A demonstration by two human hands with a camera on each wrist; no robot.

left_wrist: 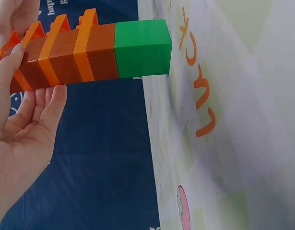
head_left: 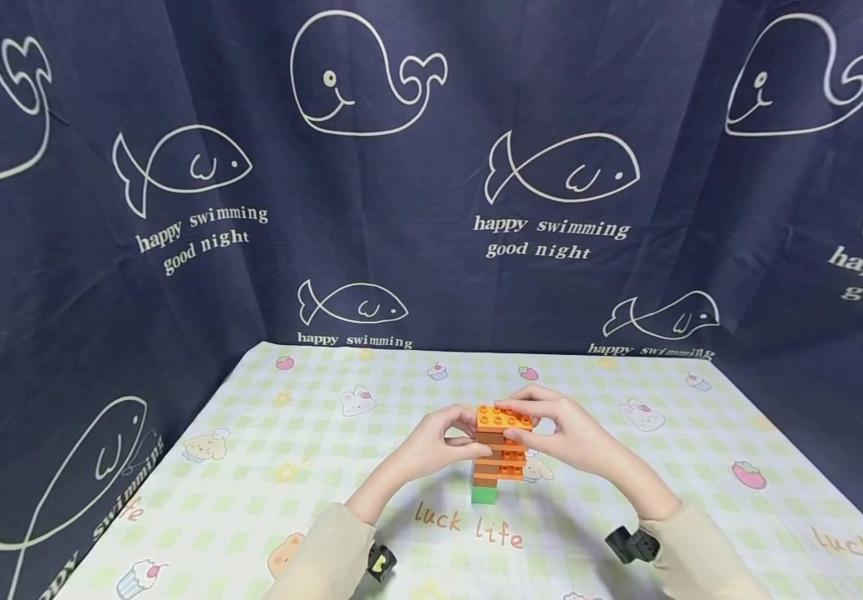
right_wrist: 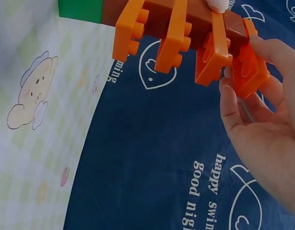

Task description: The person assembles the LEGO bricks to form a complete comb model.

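A tower of toy building blocks stands upright on the table. Its base is a green block, and above it brown blocks alternate with flat orange blocks that jut out to the right. From the left, my left hand holds the tower's upper part between thumb and fingers. My right hand pinches the topmost orange block, studs up, by its overhanging end. In the right wrist view, that orange block lies against the brown block under it; whether it is fully pressed on cannot be told.
A checked tablecloth printed with cartoon animals and lettering covers the table. Dark blue curtains with white fish and whales hang behind it and along both sides. Dark wrist devices, one at the left sleeve, sit near both cuffs.
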